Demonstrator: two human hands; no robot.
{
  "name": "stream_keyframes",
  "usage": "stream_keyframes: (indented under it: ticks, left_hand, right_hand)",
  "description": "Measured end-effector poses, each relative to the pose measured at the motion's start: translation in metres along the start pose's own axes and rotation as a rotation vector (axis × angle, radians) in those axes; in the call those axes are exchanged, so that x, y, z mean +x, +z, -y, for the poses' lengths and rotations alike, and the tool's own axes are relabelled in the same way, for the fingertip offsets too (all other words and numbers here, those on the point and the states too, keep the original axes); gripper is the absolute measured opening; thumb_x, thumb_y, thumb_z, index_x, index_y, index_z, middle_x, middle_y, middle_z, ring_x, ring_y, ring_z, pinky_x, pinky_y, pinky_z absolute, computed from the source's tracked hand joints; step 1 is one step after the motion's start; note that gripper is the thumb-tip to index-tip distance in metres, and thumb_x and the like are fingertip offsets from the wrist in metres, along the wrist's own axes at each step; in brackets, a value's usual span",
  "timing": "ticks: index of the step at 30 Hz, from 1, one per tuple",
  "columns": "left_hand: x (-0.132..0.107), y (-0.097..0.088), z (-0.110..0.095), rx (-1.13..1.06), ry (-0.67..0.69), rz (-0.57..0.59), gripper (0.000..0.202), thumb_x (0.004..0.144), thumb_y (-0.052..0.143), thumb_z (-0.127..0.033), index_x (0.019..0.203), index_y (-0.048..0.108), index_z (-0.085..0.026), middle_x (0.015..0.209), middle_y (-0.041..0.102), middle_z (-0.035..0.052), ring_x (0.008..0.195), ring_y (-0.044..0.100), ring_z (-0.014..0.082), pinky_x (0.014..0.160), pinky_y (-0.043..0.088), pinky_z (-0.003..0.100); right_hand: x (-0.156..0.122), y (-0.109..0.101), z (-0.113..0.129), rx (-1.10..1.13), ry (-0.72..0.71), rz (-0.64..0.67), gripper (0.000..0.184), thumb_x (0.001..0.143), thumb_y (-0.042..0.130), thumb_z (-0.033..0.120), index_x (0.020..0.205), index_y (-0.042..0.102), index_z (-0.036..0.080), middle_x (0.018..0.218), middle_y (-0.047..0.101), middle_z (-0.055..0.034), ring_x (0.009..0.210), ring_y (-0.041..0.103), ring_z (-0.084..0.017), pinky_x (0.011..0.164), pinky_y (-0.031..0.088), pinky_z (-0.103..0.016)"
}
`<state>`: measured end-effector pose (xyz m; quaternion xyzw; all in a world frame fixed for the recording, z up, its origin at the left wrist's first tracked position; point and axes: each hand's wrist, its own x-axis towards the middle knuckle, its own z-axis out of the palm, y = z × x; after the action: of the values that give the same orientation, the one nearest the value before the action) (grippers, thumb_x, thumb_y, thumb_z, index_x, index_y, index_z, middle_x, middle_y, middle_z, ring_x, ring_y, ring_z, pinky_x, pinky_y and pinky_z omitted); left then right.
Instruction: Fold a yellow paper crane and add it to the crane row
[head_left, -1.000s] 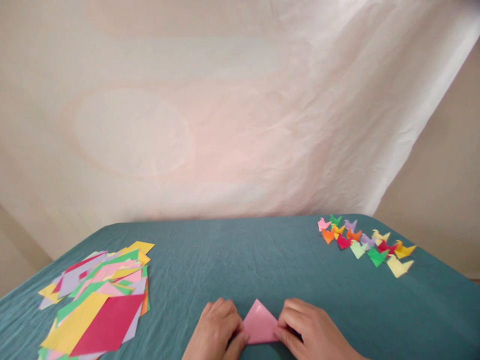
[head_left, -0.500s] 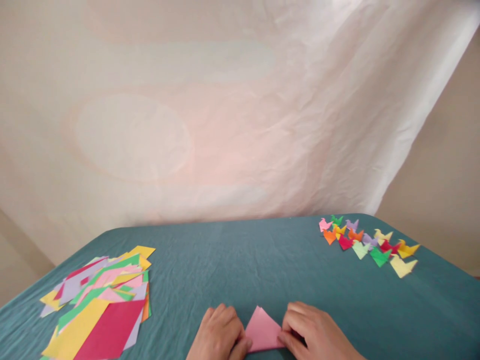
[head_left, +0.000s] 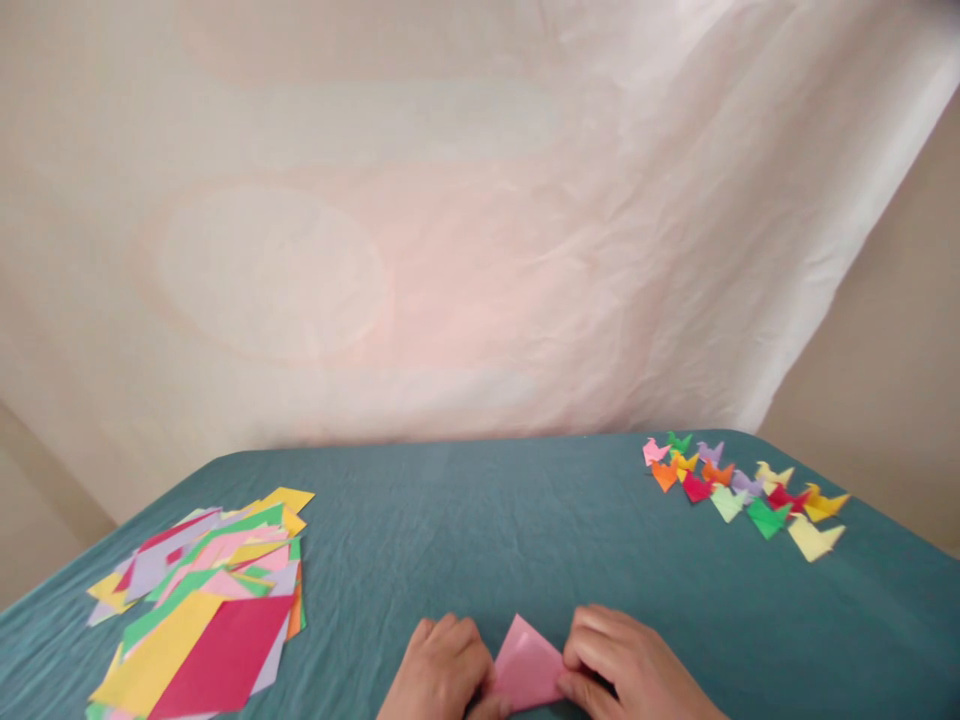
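Observation:
A folded piece of pink paper [head_left: 528, 662] lies at the front of the table, its pointed corner facing away from me. My left hand [head_left: 444, 668] grips its left edge, fingers curled and thumb low at the near corner. On the opposite side, my right hand [head_left: 628, 664] pinches the right corner between thumb and forefinger. The paper's lowest edge sits close to the bottom of the view. The undersides of both hands are hidden.
On the left lies a loose heap of coloured paper sheets [head_left: 225, 650], overlapping one another. Several folded paper birds [head_left: 766, 516] stand in rows at the far right. A dark green cloth [head_left: 450, 530] covers the table, and a pale hanging sheet [head_left: 465, 250] rises behind it.
The pink paper's top has gone from a doubled tip to a single point. Both hands keep their hold with slight finger shifts, and the view has moved slightly.

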<state>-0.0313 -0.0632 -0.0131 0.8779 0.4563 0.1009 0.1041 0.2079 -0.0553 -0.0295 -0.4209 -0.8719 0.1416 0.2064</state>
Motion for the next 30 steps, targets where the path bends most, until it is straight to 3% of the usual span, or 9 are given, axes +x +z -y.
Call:
stream_keyframes:
  ticks: [5, 9, 11, 14, 15, 17, 20, 25, 30]
  left_hand:
    - [0.001, 0.0, 0.0, -0.258, -0.106, -0.065, 0.034, 0.083, 0.057, -0.046, 0.104, 0.059, -0.02, 0.101, 0.061, 0.0081, 0.093, 0.056, 0.0232, 0.081, 0.041, 0.033]
    - [0.003, -0.004, 0.001, -0.652, -0.291, -0.124, 0.037, 0.087, 0.049, -0.044, 0.113, 0.056, -0.019, 0.104, 0.062, 0.0096, 0.09, 0.058, 0.0209, 0.081, 0.044, 0.033]
    - [0.008, -0.012, -0.001, -0.975, -0.399, -0.06, 0.047, 0.086, 0.05, -0.049, 0.119, 0.052, -0.016, 0.098, 0.063, 0.0104, 0.083, 0.06, 0.02, 0.07, 0.047, 0.03]
    - [0.025, -0.03, -0.007, -1.517, -0.456, 0.233, 0.052, 0.085, 0.047, -0.055, 0.115, 0.058, -0.013, 0.09, 0.064, 0.0113, 0.077, 0.061, 0.0208, 0.057, 0.049, 0.027]
    - [0.034, -0.035, -0.008, -1.616, -0.449, 0.251, 0.049, 0.084, 0.052, -0.052, 0.11, 0.061, -0.012, 0.088, 0.065, 0.0112, 0.075, 0.062, 0.0196, 0.058, 0.049, 0.026]
    - [0.054, -0.041, -0.006, -1.648, -0.408, 0.144, 0.038, 0.076, 0.068, -0.039, 0.1, 0.066, -0.01, 0.081, 0.066, 0.0092, 0.065, 0.06, 0.0155, 0.057, 0.049, 0.024]
    - [0.082, -0.039, 0.006, -1.587, -0.386, -0.108, 0.035, 0.07, 0.074, -0.033, 0.094, 0.067, -0.008, 0.074, 0.066, 0.0075, 0.06, 0.057, 0.0124, 0.056, 0.048, 0.022]
    - [0.094, -0.019, 0.028, -1.65, -0.307, -0.16, 0.037, 0.08, 0.066, -0.038, 0.103, 0.064, -0.009, 0.083, 0.068, 0.0108, 0.064, 0.059, 0.0136, 0.061, 0.051, 0.026]
    - [0.086, -0.007, 0.026, -1.738, -0.313, -0.089, 0.034, 0.085, 0.06, -0.037, 0.102, 0.064, -0.009, 0.084, 0.069, 0.0124, 0.064, 0.061, 0.0143, 0.065, 0.054, 0.03]
  right_hand:
    - [0.002, 0.003, -0.002, 0.09, -0.15, -0.083, 0.01, 0.081, 0.066, 0.019, 0.074, 0.059, 0.019, 0.077, 0.064, -0.0002, 0.071, 0.058, -0.014, 0.063, 0.041, -0.022]
    - [0.002, -0.008, 0.003, 0.054, -0.376, -0.309, 0.012, 0.088, 0.055, 0.014, 0.08, 0.06, 0.02, 0.074, 0.065, -0.0014, 0.068, 0.056, -0.014, 0.064, 0.041, -0.026]
    - [0.005, -0.021, 0.006, -0.008, -0.44, -0.41, 0.014, 0.088, 0.052, 0.009, 0.085, 0.061, 0.019, 0.076, 0.066, -0.0032, 0.07, 0.056, -0.016, 0.065, 0.041, -0.028]
    - [0.016, -0.041, 0.007, -0.092, -0.478, -0.475, 0.015, 0.087, 0.054, 0.008, 0.094, 0.062, 0.017, 0.085, 0.068, -0.0052, 0.08, 0.057, -0.018, 0.071, 0.041, -0.031]
    - [0.022, -0.047, 0.007, -0.115, -0.48, -0.487, 0.015, 0.087, 0.053, 0.008, 0.095, 0.062, 0.017, 0.088, 0.068, -0.0053, 0.082, 0.057, -0.019, 0.074, 0.041, -0.032]
    - [0.038, -0.053, 0.003, -0.152, -0.439, -0.437, 0.014, 0.089, 0.053, 0.01, 0.093, 0.062, 0.018, 0.091, 0.067, -0.0047, 0.086, 0.056, -0.02, 0.076, 0.041, -0.034]
    - [0.061, -0.051, -0.004, -0.146, -0.361, -0.413, 0.013, 0.091, 0.052, 0.013, 0.091, 0.063, 0.02, 0.091, 0.066, -0.0037, 0.09, 0.055, -0.02, 0.078, 0.041, -0.035]
    - [0.077, -0.029, -0.016, 0.03, -0.249, -0.48, 0.008, 0.09, 0.056, 0.02, 0.086, 0.062, 0.023, 0.09, 0.062, -0.0036, 0.093, 0.054, -0.02, 0.084, 0.043, -0.038]
    - [0.067, -0.023, -0.022, 0.13, -0.236, -0.43, 0.006, 0.088, 0.056, 0.019, 0.088, 0.061, 0.023, 0.108, 0.056, -0.0068, 0.111, 0.047, -0.023, 0.094, 0.042, -0.041]
